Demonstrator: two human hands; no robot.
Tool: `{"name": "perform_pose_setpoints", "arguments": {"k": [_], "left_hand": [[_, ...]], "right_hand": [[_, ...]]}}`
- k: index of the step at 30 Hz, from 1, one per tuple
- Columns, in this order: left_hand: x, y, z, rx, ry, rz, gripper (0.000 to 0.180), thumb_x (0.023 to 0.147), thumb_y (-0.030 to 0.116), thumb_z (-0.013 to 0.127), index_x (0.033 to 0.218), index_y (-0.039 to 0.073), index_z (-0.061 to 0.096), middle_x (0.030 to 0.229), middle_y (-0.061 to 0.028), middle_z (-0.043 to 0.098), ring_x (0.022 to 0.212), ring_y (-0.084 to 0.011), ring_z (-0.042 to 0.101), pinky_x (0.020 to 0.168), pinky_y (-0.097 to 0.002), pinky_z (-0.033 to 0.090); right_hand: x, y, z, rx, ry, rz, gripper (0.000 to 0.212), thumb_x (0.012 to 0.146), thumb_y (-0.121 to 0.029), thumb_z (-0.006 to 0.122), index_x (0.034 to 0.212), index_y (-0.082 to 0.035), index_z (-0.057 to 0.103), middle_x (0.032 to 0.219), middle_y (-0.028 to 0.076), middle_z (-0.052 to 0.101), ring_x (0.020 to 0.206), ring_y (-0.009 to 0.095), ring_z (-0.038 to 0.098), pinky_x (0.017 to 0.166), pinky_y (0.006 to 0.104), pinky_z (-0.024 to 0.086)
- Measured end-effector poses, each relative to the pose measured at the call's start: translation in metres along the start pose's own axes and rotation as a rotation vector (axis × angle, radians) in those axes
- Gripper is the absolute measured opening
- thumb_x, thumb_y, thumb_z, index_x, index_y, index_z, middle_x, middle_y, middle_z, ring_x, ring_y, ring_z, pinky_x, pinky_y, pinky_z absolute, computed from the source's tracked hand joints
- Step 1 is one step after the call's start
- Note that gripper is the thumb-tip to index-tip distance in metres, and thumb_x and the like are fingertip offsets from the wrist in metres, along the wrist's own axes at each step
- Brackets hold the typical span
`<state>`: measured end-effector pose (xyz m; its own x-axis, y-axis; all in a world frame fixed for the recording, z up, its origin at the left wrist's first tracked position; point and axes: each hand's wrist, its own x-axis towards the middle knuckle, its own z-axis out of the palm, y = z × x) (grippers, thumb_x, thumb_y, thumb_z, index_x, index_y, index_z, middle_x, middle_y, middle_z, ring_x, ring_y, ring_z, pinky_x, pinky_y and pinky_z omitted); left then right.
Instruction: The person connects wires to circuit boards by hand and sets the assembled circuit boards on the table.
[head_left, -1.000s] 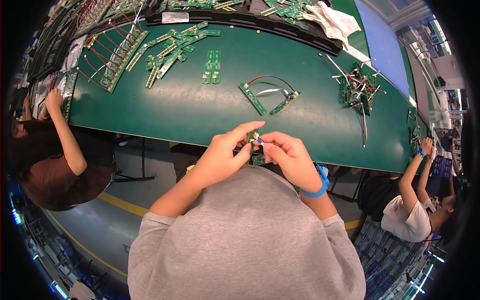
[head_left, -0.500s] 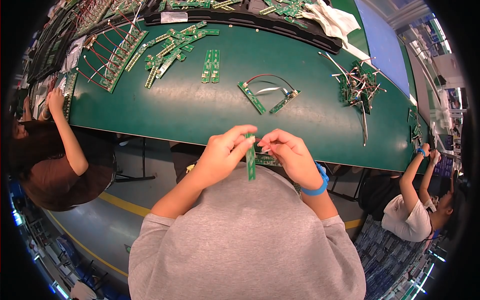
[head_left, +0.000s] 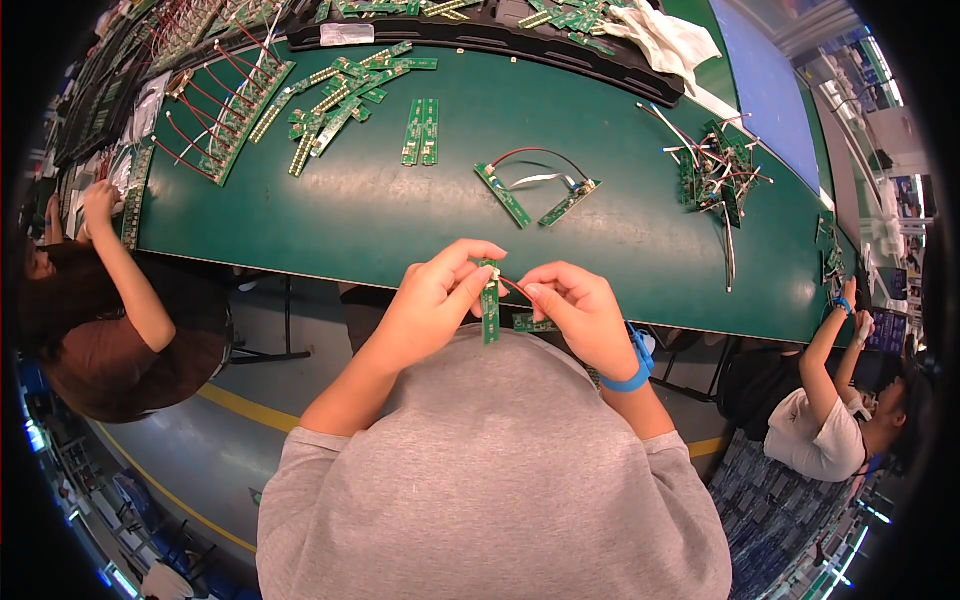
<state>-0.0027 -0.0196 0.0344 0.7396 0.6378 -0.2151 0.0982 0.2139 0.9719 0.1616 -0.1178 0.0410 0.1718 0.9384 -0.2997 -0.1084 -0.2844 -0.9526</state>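
My left hand (head_left: 432, 305) pinches a narrow green circuit board (head_left: 491, 318) near its top, holding it upright over the table's near edge. A white connector (head_left: 494, 273) shows at the board's upper end beside my thumb. From there a red wire (head_left: 514, 287) runs to my right hand (head_left: 580, 305), whose thumb and fingers are closed on it. Whether the connector sits fully in the board cannot be made out. Partly hidden below my right hand is another green board (head_left: 532, 323). Two boards joined by red and white wires (head_left: 540, 185) lie just beyond my hands.
Two board strips (head_left: 422, 132) lie side by side farther off, near a loose pile of boards (head_left: 340, 95). Wired boards (head_left: 235, 125) stand at the left, and a wired heap (head_left: 720, 170) at the right. A black tray (head_left: 480, 52) lines the back. People sit on both sides.
Both the board and my left hand have shifted slightly left and up. The red wire now stretches visibly between the board and my right hand.
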Motion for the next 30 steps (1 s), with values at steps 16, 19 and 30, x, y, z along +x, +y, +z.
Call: {"name": "perform_pose_setpoints", "arguments": {"k": [16,19,30], "left_hand": [[0.007,-0.015,0.006,-0.436,-0.064,-0.004,0.019,0.092,0.005,0.042,0.11,0.0,0.035,0.094,-0.0173,0.061,0.085,-0.0208,0.064,0.074,-0.0284,0.053],[0.006,-0.011,0.009,-0.445,-0.043,-0.048,0.019,0.092,0.004,0.042,0.109,0.001,0.035,0.092,-0.0185,0.061,0.086,-0.0244,0.064,0.077,-0.0332,0.053],[0.004,-0.013,0.011,-0.473,-0.036,-0.059,0.019,0.092,0.004,0.042,0.109,0.001,0.034,0.093,-0.0178,0.06,0.087,-0.0253,0.064,0.08,-0.035,0.053]], "right_hand": [[0.003,-0.004,-0.002,-0.091,0.012,-0.111,0.009,0.083,-0.006,0.057,0.078,0.002,0.058,0.094,0.005,0.051,0.072,0.008,0.048,0.062,0.0221,0.04],[0.003,-0.006,0.0,-0.097,0.03,-0.105,0.01,0.082,-0.005,0.057,0.076,0.002,0.058,0.093,0.005,0.051,0.072,0.009,0.048,0.062,0.0225,0.04],[0.003,-0.006,0.001,-0.136,0.047,-0.109,0.009,0.082,-0.004,0.057,0.075,0.002,0.058,0.09,0.006,0.052,0.071,0.01,0.049,0.061,0.0231,0.041]]}}
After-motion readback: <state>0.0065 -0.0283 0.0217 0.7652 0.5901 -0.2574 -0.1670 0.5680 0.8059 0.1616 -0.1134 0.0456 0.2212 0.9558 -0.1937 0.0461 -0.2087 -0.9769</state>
